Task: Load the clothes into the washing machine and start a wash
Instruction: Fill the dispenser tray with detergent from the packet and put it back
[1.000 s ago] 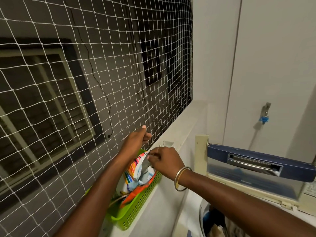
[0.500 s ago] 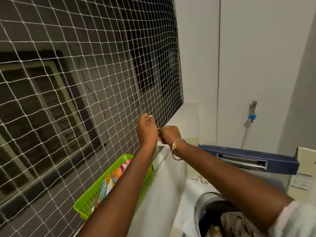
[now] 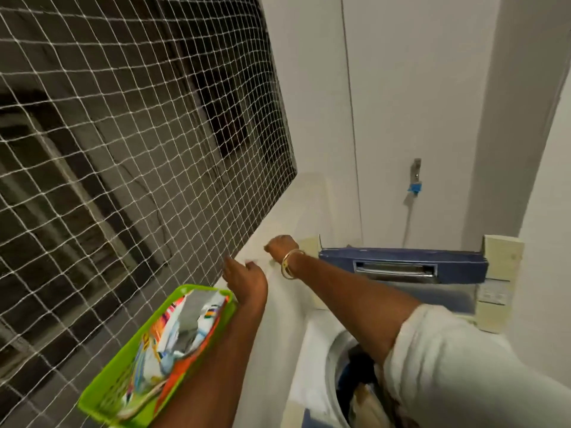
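Observation:
The top-loading washing machine (image 3: pixel 321 350) stands at the lower right with its blue lid (image 3: pixel 401 257) raised against the wall. Clothes (image 3: pixel 361 393) lie in the open drum, partly hidden by my right arm. My right hand (image 3: pixel 281 244) rests on the white ledge (image 3: pixel 296 205) beside the lid, fingers curled away from the camera, so its grip is hidden. My left hand (image 3: pixel 244 274) hovers at the ledge edge just above the green basket (image 3: pixel 105 387); its fingers are turned away too. A colourful packet (image 3: pixel 182 329) lies in the basket.
A white rope net (image 3: pixel 123 149) covers the window opening on the left, right behind the basket. A wall tap with a blue fitting (image 3: pixel 415 183) sits above the machine. White walls close in the corner at the back and right.
Both hands have left the packet in the basket, risen along the net, then separated: the right hand reached forward onto the ledge, the left dropped back toward the basket. The view swung right and down.

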### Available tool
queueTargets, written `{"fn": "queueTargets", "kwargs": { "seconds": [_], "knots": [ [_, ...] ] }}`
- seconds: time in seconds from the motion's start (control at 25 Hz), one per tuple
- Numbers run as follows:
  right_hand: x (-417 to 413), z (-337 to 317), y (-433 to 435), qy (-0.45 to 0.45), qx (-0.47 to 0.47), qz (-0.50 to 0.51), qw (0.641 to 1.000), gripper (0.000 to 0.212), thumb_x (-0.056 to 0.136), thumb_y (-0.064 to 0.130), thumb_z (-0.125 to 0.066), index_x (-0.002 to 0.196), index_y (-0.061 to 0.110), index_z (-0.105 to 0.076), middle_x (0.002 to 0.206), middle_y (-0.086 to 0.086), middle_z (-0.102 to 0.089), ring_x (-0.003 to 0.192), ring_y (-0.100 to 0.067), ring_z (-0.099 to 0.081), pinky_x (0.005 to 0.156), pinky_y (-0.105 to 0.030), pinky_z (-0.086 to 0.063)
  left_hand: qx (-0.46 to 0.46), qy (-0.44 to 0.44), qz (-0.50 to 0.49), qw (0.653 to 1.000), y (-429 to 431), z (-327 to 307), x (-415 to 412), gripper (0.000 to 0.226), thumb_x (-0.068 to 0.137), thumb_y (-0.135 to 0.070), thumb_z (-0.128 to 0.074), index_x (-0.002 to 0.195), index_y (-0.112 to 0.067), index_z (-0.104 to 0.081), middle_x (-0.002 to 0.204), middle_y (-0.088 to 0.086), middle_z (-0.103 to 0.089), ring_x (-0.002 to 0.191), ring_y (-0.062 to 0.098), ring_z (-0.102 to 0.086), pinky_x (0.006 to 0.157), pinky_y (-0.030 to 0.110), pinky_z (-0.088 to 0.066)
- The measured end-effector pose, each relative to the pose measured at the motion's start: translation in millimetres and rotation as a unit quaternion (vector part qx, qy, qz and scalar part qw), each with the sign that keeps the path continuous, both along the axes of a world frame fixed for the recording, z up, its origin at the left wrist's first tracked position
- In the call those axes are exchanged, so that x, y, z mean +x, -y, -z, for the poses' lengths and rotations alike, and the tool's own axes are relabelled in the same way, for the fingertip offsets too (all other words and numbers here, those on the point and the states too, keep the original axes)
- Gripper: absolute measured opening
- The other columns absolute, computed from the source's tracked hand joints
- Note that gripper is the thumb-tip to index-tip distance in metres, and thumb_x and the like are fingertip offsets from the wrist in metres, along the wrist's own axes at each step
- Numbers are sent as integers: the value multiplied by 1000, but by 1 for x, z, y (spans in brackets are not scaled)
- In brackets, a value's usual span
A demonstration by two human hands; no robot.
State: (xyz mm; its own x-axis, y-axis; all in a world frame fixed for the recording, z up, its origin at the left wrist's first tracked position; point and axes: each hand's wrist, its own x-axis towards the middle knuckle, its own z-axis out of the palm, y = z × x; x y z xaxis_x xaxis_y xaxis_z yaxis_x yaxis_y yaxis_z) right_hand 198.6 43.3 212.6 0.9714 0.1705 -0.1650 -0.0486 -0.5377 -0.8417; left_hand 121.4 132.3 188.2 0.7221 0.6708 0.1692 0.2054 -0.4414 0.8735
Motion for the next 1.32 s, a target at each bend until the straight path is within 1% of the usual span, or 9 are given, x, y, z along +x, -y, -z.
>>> {"fn": "queueTargets", "kwargs": {
  "seconds": [0.2, 0.32, 0.44, 0.6, 0.68, 0.8, 1.0, 1.12, 1.32],
  "knots": [
    [9, 23, -16, 16, -54, -40, 998, 36, 97, 21, -49, 124, 2, -62, 131, -17, -59, 121, -33, -55, 92, -29, -42, -8, -67, -41, 997, -3, 12, 8, 64, 92, -20, -54, 144, 8, -31, 154, 29, -27, 142, 44, -26, 119, 50, -21],
    [8, 30, -28, 53, -49, -55, 996, 38, 100, 22, -46, 128, 1, -60, 138, -16, -56, 126, -33, -53, 104, -33, -42, -23, -71, -51, 996, -7, 13, 11, 72, 94, -24, -51, 150, 8, -18, 158, 28, -17, 147, 43, -14, 121, 49, -13],
    [10, 36, -37, 56, -46, -54, 996, 38, 101, 27, -44, 125, 3, -63, 132, -16, -61, 118, -34, -60, 101, -38, -47, -34, -98, -59, 993, -5, 15, 12, 74, 98, -24, -48, 152, 8, -10, 159, 30, -6, 148, 45, -5, 122, 51, -9],
    [9, 40, -33, 56, -38, -20, 997, 39, 98, 29, -52, 127, 4, -60, 131, -14, -61, 121, -32, -58, 102, -35, -46, -57, -121, -55, 989, -2, 16, 10, 73, 98, -25, -46, 153, 3, -6, 159, 30, -7, 147, 47, -10, 121, 54, -13],
    [9, 46, -26, 50, 10, 20, 999, 31, 93, 25, -58, 119, 8, -66, 122, -11, -66, 114, -30, -61, 95, -31, -49, -54, -118, -50, 990, -1, 20, 9, 71, 99, -22, -44, 154, 2, -6, 159, 29, -7, 147, 48, -9, 120, 55, -14],
    [4, 54, -13, 49, 85, 82, 992, 21, 89, 17, -59, 106, 12, -69, 109, -5, -69, 102, -25, -63, 82, -24, -47, -53, -86, -24, 995, 7, 27, 7, 69, 99, -17, -42, 154, 2, -5, 160, 28, -4, 148, 46, -11, 120, 54, -16],
    [-8, 61, 21, 72, 136, 150, 977, 9, 91, 15, -57, 92, 11, -66, 92, -5, -66, 90, -23, -64, 83, -27, -53, -56, -13, 19, 998, 31, 33, -5, 61, 100, -7, -38, 154, 1, -11, 163, 21, -7, 149, 38, -19, 120, 44, -23],
    [-19, 64, 44, 92, 152, 181, 967, 10, 86, 6, -57, 86, 9, -67, 86, -4, -65, 83, -19, -62, 74, -22, -48, -69, 23, 40, 997, 41, 43, -12, 57, 101, -6, -37, 154, -2, -18, 163, 16, -17, 149, 32, -23, 120, 38, -23],
    [-51, 81, 74, 102, 199, 267, 937, 12, 81, 6, -61, 89, 11, -68, 86, -1, -68, 80, -17, -63, 75, -24, -48, -108, 70, 76, 989, 65, 69, -26, 54, 100, -5, -42, 152, -9, -31, 156, 11, -36, 143, 27, -37, 119, 39, -31]
  ]
}}
